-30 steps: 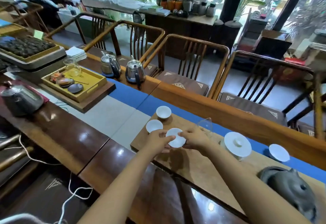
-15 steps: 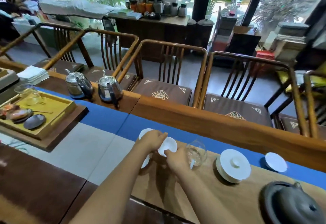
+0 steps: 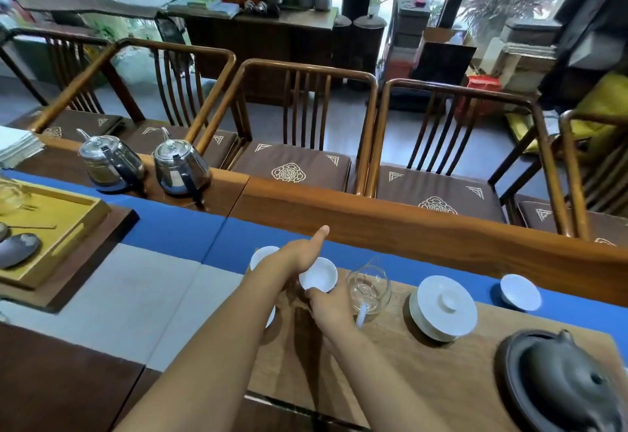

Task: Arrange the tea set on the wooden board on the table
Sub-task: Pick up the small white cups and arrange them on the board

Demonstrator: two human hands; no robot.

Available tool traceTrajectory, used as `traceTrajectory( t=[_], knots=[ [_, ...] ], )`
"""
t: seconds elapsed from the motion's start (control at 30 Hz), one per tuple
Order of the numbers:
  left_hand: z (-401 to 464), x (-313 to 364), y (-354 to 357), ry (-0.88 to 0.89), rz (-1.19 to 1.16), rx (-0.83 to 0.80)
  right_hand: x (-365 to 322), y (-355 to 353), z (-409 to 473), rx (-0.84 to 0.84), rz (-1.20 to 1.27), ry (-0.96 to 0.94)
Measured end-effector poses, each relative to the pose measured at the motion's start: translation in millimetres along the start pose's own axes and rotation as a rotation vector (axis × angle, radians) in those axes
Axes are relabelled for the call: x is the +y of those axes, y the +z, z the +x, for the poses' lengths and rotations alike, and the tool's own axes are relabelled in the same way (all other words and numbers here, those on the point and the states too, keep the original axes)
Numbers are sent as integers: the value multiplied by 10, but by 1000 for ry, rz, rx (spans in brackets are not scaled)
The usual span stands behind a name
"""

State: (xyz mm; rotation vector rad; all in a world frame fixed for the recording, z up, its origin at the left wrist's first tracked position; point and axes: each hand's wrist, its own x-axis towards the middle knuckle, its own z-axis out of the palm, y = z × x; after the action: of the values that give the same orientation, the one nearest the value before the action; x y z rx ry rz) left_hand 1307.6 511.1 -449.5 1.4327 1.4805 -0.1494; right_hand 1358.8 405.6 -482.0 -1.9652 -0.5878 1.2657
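- No words, brand names, numbers or labels can be read anywhere in the view.
- The only sign-like marks are gold embroidered emblems on the brown seat cushions (image 3: 292, 168), well beyond the fingertips (image 3: 323, 229) across the table's far edge: a round knot-like medallion at the middle of each cushion and small triangular fret motifs at the corners. They are ornament, not legible characters.
- The white cups, the lidded white bowl, the glass pitcher and the dark teapot near the fingers carry no visible print.
- The flasks and boxes on the far sideboard are too small and blurred for any lettering to be made out.
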Motion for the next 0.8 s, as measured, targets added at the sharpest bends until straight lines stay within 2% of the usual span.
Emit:
traceTrajectory(
  t=[0.3, 0.53, 0.67, 0.8],
  knots=[
    [33, -69, 8, 54, 120, 46, 73, 25, 74, -29, 8, 3],
    [-154, -89, -85, 99, 89, 81, 54, -6, -74, -66, 55, -58],
    [-299, -2, -230, 198, 103, 207, 103, -106, -261, -135, 43, 0],
    [-408, 357, -406, 342, 74, 377, -128, -510, -326, -147, 92, -48]
  ],
)
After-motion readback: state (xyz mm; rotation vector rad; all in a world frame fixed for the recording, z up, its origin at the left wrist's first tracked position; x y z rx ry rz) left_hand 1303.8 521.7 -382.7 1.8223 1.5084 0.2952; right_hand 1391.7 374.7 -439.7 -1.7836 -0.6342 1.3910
